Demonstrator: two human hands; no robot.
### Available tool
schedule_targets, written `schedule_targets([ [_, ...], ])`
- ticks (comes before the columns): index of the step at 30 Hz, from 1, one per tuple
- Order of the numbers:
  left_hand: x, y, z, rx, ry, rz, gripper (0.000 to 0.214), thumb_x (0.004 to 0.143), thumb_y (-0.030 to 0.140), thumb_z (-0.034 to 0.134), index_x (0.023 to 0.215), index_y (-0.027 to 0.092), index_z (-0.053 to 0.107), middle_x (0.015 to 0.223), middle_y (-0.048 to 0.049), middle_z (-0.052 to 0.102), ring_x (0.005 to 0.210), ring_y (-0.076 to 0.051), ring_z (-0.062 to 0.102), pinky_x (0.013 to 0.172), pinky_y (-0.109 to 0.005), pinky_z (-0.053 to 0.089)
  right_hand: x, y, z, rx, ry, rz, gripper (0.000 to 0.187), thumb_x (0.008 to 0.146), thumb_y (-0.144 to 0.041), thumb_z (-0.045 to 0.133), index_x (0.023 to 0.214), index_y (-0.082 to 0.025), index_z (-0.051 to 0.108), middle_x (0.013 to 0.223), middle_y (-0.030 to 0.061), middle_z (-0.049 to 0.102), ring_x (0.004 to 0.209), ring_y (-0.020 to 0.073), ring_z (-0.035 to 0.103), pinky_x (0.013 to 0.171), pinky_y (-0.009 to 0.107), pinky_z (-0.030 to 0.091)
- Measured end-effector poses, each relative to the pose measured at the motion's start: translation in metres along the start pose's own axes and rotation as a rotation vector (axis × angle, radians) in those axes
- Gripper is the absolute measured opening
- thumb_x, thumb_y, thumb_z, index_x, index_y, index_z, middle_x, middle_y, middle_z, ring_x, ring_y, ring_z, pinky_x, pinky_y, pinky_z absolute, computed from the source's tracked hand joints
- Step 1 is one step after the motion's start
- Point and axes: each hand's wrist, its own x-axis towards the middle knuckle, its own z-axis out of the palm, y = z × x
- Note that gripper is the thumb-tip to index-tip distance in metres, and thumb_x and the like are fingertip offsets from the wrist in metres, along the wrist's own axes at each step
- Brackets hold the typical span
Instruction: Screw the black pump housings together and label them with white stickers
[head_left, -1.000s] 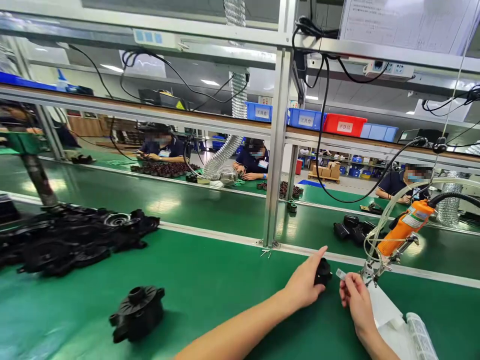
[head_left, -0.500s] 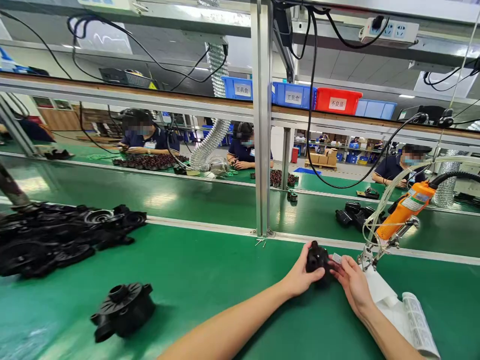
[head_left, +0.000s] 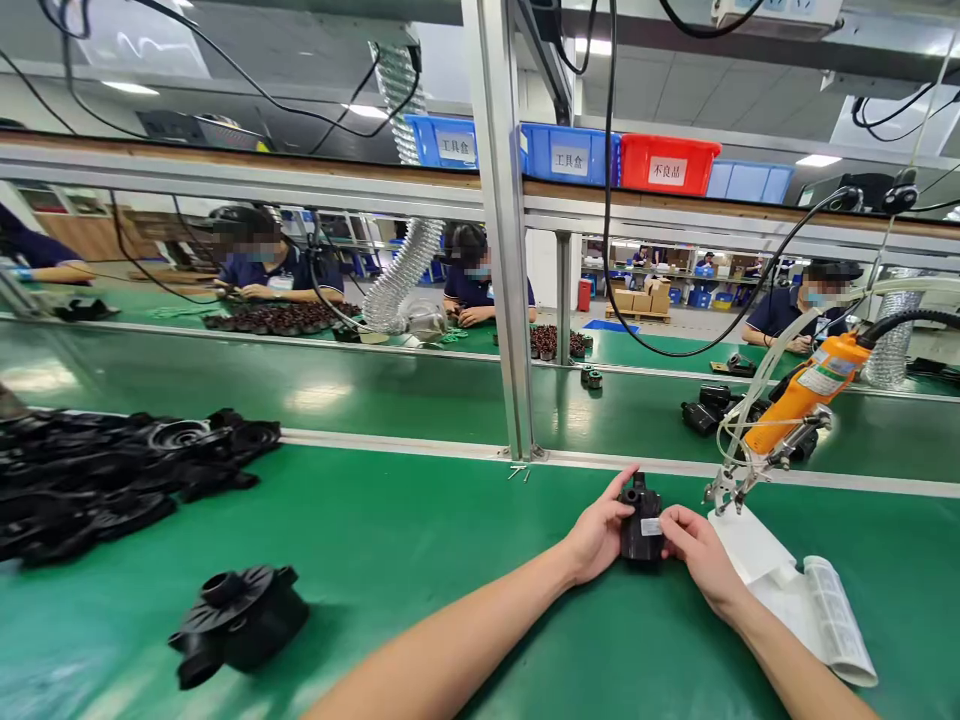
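My left hand [head_left: 596, 535] grips a small black plastic pump body [head_left: 640, 527] from its left side, just above the green bench. My right hand [head_left: 694, 548] touches the part's right side, its thumb pressing a small white label [head_left: 651, 526] onto the part. A white roll of label backing paper [head_left: 795, 592] lies by my right wrist. A larger black round housing [head_left: 236, 622] sits alone at the lower left.
An orange powered screwdriver [head_left: 795, 405] hangs on a hose above the bench at right. A heap of black housings [head_left: 112, 475] lies at left. An aluminium post [head_left: 502, 250] stands at the bench's back edge. Beyond it runs a green conveyor; several seated people work on the far side.
My left hand picked the black part up and turned it toward me. My right hand brought the label over and now presses it on the part. The view tilted down.
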Motion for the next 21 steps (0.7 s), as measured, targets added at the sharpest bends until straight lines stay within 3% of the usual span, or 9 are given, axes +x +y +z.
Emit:
schedule_targets([
  [9, 0.002, -0.004, -0.002, -0.01, 0.031, 0.021, 0.095, 0.071, 0.018, 0.063, 0.161, 0.032, 0.034, 0.114, -0.0059, 0.072, 0.11, -0.027, 0.066, 0.104, -0.045, 0.045, -0.003, 0.005, 0.005, -0.142, 0.008, -0.062, 0.051, 0.082, -0.068, 0.074, 0.08, -0.018, 0.067, 0.074, 0.0007, 0.056, 0.071, 0.0159, 0.047, 0.066, 0.026, 0.04],
  [21, 0.001, -0.004, -0.002, -0.024, 0.017, 0.017, 0.097, 0.071, 0.017, 0.063, 0.162, 0.031, 0.031, 0.112, -0.0067, 0.074, 0.103, -0.026, 0.067, 0.098, -0.042, 0.048, -0.003, 0.012, 0.008, -0.248, 0.04, -0.112, 0.055, 0.087, -0.071, 0.067, 0.082, -0.016, 0.067, 0.077, 0.0027, 0.06, 0.071, 0.0169, 0.051, 0.067, 0.028, 0.043],
])
